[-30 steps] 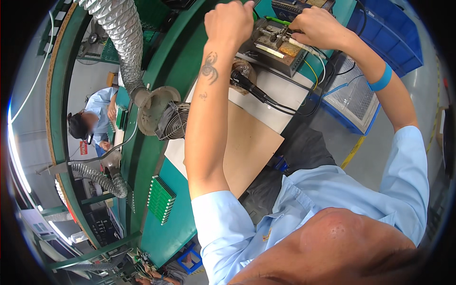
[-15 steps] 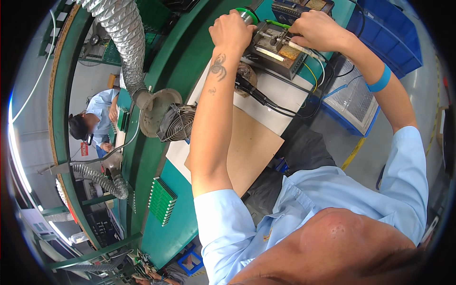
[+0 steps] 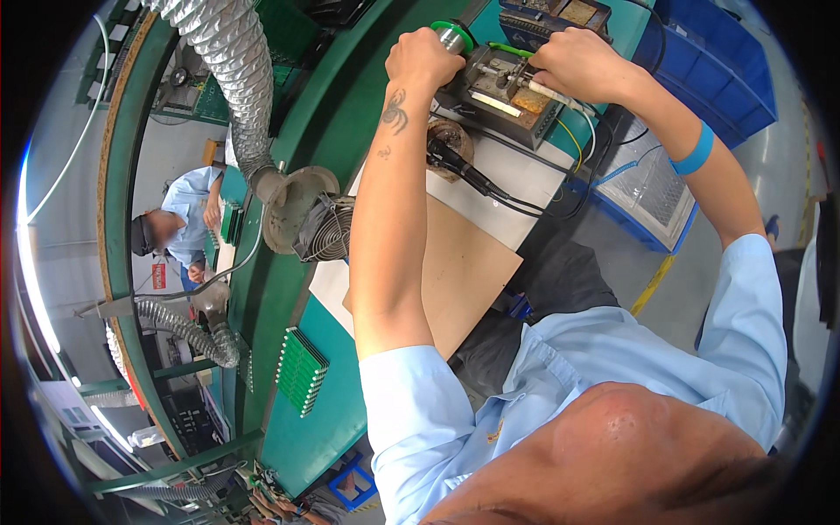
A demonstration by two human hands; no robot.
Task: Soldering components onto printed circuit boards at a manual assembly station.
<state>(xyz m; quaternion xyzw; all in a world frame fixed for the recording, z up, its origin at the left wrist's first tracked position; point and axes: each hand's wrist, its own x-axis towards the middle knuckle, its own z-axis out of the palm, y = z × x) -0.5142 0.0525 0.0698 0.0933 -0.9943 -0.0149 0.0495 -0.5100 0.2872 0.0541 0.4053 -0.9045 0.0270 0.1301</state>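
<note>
At the far end of the bench, my left hand point(image 3: 420, 59) is closed around a spool of silvery wire with green rims point(image 3: 452, 37). To its right, my closed right hand point(image 3: 576, 65) hovers by the top of a dark metal box-like fixture point(image 3: 503, 96). A bright green strip point(image 3: 510, 49) runs toward my right fingertips; whether they grip it is hidden. Just below that hand a white handle with a cable point(image 3: 553, 93) lies across the fixture, and I cannot tell if the fingers touch it.
A brown board point(image 3: 464, 262) lies on a white sheet. A black cabled handpiece point(image 3: 455, 162) rests by a round holder. Green circuit boards point(image 3: 302, 372) sit at left, near a small fan point(image 3: 328, 229) and duct hood point(image 3: 293, 206). Blue bins point(image 3: 713, 70) stand right; a co-worker point(image 3: 184, 210) sits beyond.
My left hand has dropped slightly and the spool has turned, showing more of its green rim. My right hand has shifted a little, staying by the fixture. The view has tilted slightly.
</note>
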